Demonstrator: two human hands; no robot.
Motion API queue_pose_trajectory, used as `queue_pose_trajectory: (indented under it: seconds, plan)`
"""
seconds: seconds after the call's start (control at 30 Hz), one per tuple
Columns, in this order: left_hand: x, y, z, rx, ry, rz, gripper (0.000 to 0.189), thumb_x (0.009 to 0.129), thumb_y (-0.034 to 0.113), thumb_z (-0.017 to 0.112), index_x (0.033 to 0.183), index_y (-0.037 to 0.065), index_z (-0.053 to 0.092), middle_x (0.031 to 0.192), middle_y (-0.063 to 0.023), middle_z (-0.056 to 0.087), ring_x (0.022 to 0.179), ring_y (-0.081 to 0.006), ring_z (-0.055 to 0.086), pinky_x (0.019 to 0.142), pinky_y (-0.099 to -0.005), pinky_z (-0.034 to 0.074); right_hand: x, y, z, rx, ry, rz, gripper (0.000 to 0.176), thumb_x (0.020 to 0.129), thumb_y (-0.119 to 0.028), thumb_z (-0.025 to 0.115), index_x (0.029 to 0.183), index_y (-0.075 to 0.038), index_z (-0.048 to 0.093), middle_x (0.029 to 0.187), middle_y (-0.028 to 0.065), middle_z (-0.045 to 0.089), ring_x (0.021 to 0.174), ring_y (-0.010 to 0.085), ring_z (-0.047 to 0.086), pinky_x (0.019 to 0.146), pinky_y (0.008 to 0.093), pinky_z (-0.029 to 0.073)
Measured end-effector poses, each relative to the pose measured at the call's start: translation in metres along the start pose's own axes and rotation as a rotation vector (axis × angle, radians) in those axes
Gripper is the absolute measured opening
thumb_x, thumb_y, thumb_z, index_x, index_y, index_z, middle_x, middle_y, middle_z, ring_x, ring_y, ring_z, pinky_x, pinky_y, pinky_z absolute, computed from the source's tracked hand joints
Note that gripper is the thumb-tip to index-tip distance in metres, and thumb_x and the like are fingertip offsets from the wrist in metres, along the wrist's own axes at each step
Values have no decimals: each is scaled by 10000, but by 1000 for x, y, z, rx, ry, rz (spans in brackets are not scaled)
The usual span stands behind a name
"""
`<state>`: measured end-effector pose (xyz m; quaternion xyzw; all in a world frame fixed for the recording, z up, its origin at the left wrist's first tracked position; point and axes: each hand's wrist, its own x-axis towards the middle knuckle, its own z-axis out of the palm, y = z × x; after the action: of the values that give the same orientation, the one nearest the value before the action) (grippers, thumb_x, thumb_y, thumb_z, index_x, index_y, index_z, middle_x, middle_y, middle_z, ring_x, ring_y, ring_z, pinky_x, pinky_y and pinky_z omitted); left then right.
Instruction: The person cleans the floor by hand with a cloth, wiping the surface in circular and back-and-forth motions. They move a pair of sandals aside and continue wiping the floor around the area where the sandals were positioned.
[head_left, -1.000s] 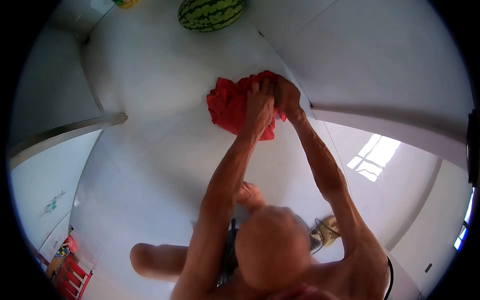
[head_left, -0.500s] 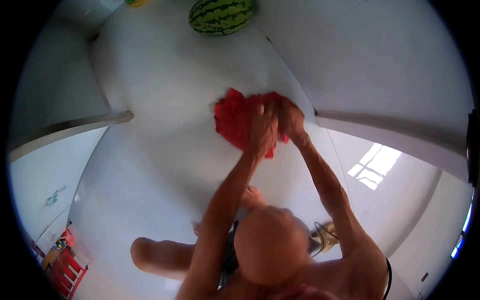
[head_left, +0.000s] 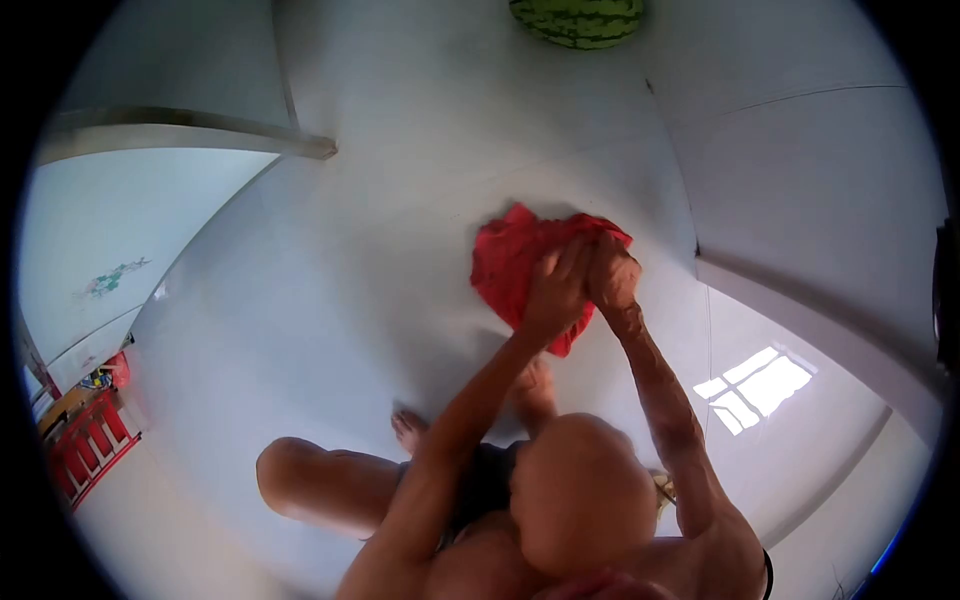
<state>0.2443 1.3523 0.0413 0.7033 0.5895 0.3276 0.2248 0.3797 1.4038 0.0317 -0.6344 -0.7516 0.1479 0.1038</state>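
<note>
A crumpled red cloth (head_left: 505,265) lies on the pale floor in front of my bare feet. My left hand (head_left: 557,290) presses on its right part, with the fingers pointing away from me and bent into the fabric. Right beside it, my right hand (head_left: 613,272) is closed in a fist on the cloth's right edge. The two hands touch or nearly touch. Part of the fabric is hidden under them, and its lower tip reaches close to my foot (head_left: 535,385).
A striped green watermelon (head_left: 580,20) rests on the floor at the far end, cut by the frame's top. A wall end (head_left: 720,270) juts in at right; a panel edge (head_left: 320,148) juts in at left. A red rack-like object (head_left: 95,445) stands at lower left.
The view has turned, so the watermelon appears farther right and higher. Both hands and the cloth are a little closer to my feet, still in contact with each other.
</note>
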Motion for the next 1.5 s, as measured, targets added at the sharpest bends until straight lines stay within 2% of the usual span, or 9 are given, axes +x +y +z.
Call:
queue_pose_trajectory:
  seconds: [0.3, 0.4, 0.7, 0.77, 0.83, 0.9, 0.97, 1.03, 1.5]
  plan:
    - [68, -144, -124, 524, 42, 150, 412, 1017, 83, 525, 1411, 5, 619, 1507, -233, 584, 1409, -386, 521, 1084, -532, 439, 138, -173, 25, -15, -124, -316, 306, 839, -144, 739, 1126, -40, 720, 1039, 153, 722, 995, 308, 745, 775, 416, 634]
    - [102, -144, -162, 369, 74, -130, 425, 1004, 73, 519, 1408, -19, 612, 1502, -239, 588, 1409, -414, 521, 1093, -526, 454, 177, -212, 32, -46, -188, -205, 270, 854, -121, 731, 1109, -33, 714, 1075, 174, 725, 1033, 309, 739, 796, 408, 632]
    - [31, -109, -92, 238, -4, 133, 606, 968, 162, 629, 1535, -17, 508, 1602, -246, 491, 1514, -466, 412, 1182, -613, 331, 92, -99, 26, -1, -40, -178, 392, 833, -126, 740, 1187, -16, 612, 1033, 181, 728, 923, 353, 739, 705, 474, 607]
    - [55, -71, -71, 137, -166, 105, 618, 952, 130, 671, 1537, -2, 520, 1619, -214, 491, 1553, -433, 374, 1199, -595, 321, 73, -48, 25, -53, 93, -49, 416, 863, -170, 728, 1231, -24, 600, 1030, 172, 728, 889, 346, 740, 684, 481, 599]
    - [90, -52, -38, 136, -239, 143, 625, 938, 121, 686, 1533, 7, 531, 1606, -198, 508, 1544, -403, 389, 1220, -568, 322, 83, -1, 9, -119, -19, 147, 392, 912, -231, 700, 1231, -27, 597, 1022, 164, 741, 855, 356, 743, 682, 495, 597]
    - [138, -40, -27, 144, -250, 223, 622, 922, 128, 702, 1514, 5, 555, 1595, -181, 522, 1523, -386, 414, 1226, -531, 333, 110, 37, 10, -182, 303, 18, 346, 962, -265, 645, 1207, -26, 592, 1015, 173, 753, 842, 392, 739, 691, 522, 593]
    - [174, -46, -11, 71, -138, 288, 612, 918, 129, 702, 1503, 14, 569, 1593, -159, 526, 1526, -394, 400, 1228, -512, 335, 157, 51, -2, -60, 361, 46, 327, 979, -249, 620, 1228, -38, 588, 1025, 190, 757, 884, 422, 741, 719, 541, 593]
    - [197, -54, -15, 147, -79, 253, 607, 915, 132, 706, 1499, 37, 575, 1570, -153, 542, 1513, -385, 412, 1226, -525, 334, 208, 41, -15, -96, 150, 284, 317, 988, -236, 609, 1253, -63, 591, 1048, 197, 759, 918, 420, 747, 722, 545, 592]
    - [109, -144, -130, 293, 130, -82, 499, 878, 164, 690, 1326, -51, 645, 1486, -193, 577, 1443, -358, 470, 1250, -506, 328, 223, -161, 61, -53, 93, -399, 253, 918, -228, 677, 1083, -42, 629, 936, 173, 760, 846, 361, 758, 664, 516, 604]
